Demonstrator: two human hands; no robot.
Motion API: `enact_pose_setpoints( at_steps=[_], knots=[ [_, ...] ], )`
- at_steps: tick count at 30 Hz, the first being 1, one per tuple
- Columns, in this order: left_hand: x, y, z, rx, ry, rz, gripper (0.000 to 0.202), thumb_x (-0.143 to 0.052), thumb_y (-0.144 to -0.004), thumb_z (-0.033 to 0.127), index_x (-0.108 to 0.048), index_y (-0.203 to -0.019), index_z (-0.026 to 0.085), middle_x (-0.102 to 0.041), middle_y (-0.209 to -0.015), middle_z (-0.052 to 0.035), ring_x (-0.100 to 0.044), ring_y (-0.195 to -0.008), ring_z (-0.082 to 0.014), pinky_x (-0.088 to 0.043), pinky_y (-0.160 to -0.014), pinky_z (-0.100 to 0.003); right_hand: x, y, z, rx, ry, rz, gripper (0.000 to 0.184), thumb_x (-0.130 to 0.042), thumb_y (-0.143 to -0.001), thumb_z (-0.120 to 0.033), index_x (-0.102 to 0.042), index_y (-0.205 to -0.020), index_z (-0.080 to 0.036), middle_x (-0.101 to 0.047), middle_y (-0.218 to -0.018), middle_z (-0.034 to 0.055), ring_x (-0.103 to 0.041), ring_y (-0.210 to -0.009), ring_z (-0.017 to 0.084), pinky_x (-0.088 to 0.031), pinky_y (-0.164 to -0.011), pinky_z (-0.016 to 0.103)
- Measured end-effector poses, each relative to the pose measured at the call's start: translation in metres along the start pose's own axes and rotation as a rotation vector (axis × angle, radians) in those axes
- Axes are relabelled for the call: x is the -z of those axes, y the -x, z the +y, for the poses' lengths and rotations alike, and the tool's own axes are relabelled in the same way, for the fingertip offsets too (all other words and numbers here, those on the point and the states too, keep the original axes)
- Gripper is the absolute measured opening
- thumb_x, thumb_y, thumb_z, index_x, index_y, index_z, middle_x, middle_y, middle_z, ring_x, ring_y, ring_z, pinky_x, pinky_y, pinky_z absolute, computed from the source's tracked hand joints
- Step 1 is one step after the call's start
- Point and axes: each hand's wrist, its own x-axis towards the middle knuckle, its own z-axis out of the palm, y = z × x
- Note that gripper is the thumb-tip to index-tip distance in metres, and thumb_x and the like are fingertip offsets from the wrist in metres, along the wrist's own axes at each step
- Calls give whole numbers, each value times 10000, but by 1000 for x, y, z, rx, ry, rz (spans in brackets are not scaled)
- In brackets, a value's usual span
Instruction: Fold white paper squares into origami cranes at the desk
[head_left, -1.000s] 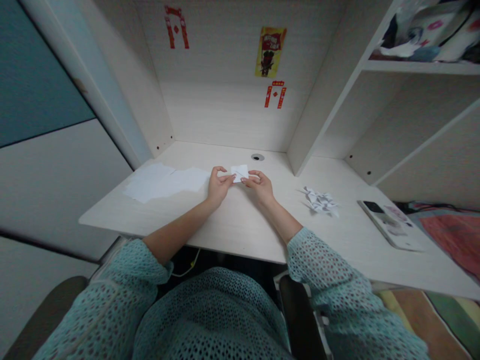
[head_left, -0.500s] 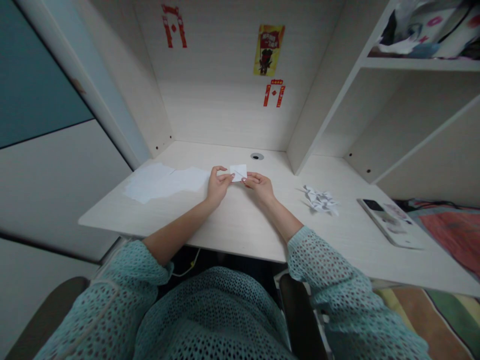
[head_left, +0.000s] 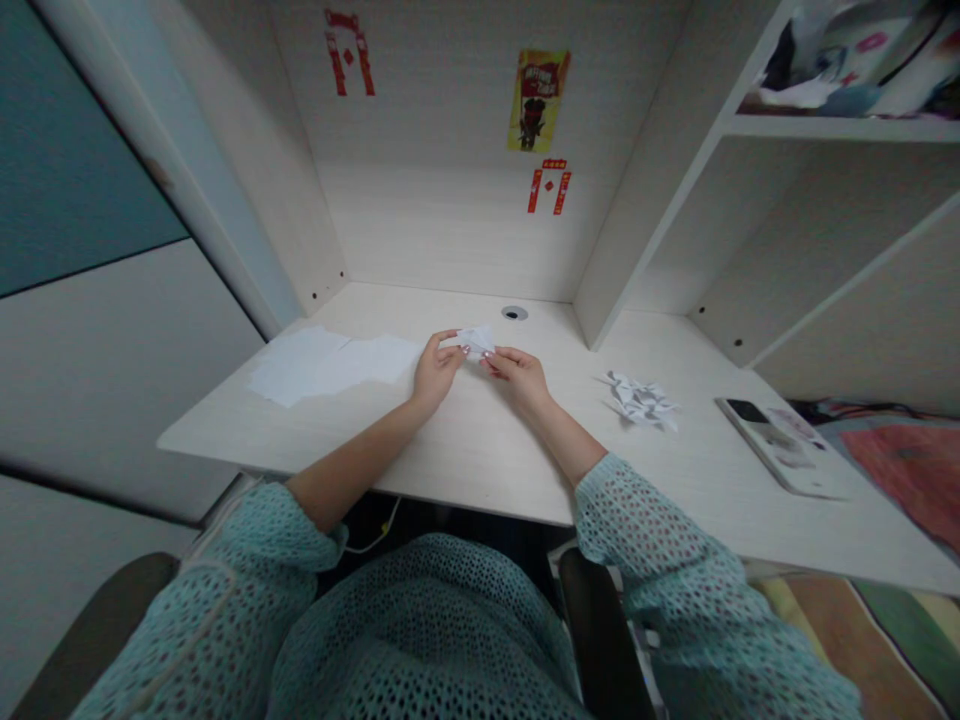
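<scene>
The person's left hand point(head_left: 437, 372) and right hand point(head_left: 521, 379) pinch a small folded white paper piece point(head_left: 476, 342) between their fingertips, over the pale wood desk point(head_left: 480, 460). It looks light, soft and easily creased, best held by its folded edges; flat white paper sheets point(head_left: 330, 365) lie left of it.

1. The left hand point(head_left: 436, 372) and right hand point(head_left: 521, 380) pinch a small folded paper point(head_left: 477, 342) between them, over the pale wooden desk point(head_left: 225, 430) (its exact folds are too small to make out);
2. Flat white sheets point(head_left: 330, 365) lie just left of the hands; crumpled paper point(head_left: 640, 400) lies to the right; a phone point(head_left: 780, 450) lies farther right, near the desk's edge.
</scene>
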Motion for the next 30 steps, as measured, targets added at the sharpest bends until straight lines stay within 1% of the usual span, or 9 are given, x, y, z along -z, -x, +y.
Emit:
enact_pose_setpoints(
  at_steps=[4, 6, 9, 11, 12, 15, 17, 22, 30],
  knots=[
    [0, 1, 0, 36, -50, 22, 487, -678, -690, 299, -493, -1129, 195, -663, -882, -59, -620, -742, -131, -457, -668, -237, 4, 2, -2, 264, 269, 142, 251, -672, -677, -391, -720, -844, -210, -711, -842, 50, -621, -736, 179, -468, -704, 311],
    [-2, 4, 5, 68, -46, -43, 561, -672, -696, 299, -457, -1206, 208, -664, -858, -49, -623, -714, -126, -451, -640, -227, 7, 4, -3, 368, 422, 187, 217, -628, -726, -370, -723, -877, -246, -708, -916, 38, -617, -786, 191, -464, -743, 329],
    [-5, 8, 13, 93, -11, -184, 709, -653, -714, 303, -333, -1345, 266, -673, -849, -30, -636, -725, -132, -451, -622, -220, 11, 6, -6, 451, 552, 196, 200, -601, -753, -327, -720, -909, -286, -706, -923, 19, -609, -821, 200, -455, -788, 345],
    [-6, 9, 16, 65, -3, -188, 696, -656, -710, 289, -365, -1342, 273, -676, -888, -32, -637, -748, -130, -459, -646, -223, 12, 7, -6, 466, 582, 189, 200, -599, -756, -316, -719, -914, -294, -706, -910, 17, -605, -807, 200, -452, -798, 349],
    [-6, 8, 16, 46, -6, -171, 652, -661, -704, 280, -421, -1311, 261, -676, -910, -36, -636, -760, -130, -466, -670, -229, 12, 7, -7, 466, 583, 184, 200, -602, -755, -320, -719, -915, -294, -706, -909, 18, -604, -796, 198, -452, -800, 350],
    [-4, 5, 13, 8, -29, -105, 429, -665, -693, 265, -606, -1114, 205, -678, -959, -53, -634, -806, -143, -479, -762, -266, 12, 6, -8, 446, 535, 164, 209, -617, -745, -349, -719, -915, -283, -705, -926, 23, -605, -789, 193, -461, -794, 349],
    [-3, 4, 12, 2, -36, -76, 318, -658, -697, 268, -656, -1005, 189, -684, -964, -58, -636, -840, -161, -480, -809, -295, 10, 5, -9, 415, 478, 134, 226, -639, -725, -369, -718, -913, -272, -702, -949, 26, -610, -805, 193, -471, -788, 348],
    [-2, 5, 13, -34, -50, -42, 248, -661, -704, 293, -687, -925, 183, -689, -974, -62, -642, -861, -177, -479, -859, -328, 6, 5, -12, 358, 377, 59, 246, -688, -671, -385, -723, -861, -234, -709, -917, 42, -630, -806, 194, -485, -776, 340],
    [-3, 4, 15, -59, -83, -27, 262, -699, -664, 281, -687, -907, 183, -694, -956, -55, -645, -817, -170, -493, -834, -328, 5, 3, -11, 327, 286, 63, 219, -701, -661, -387, -722, -794, -215, -712, -851, 45, -644, -782, 194, -498, -796, 354]
  ],
)
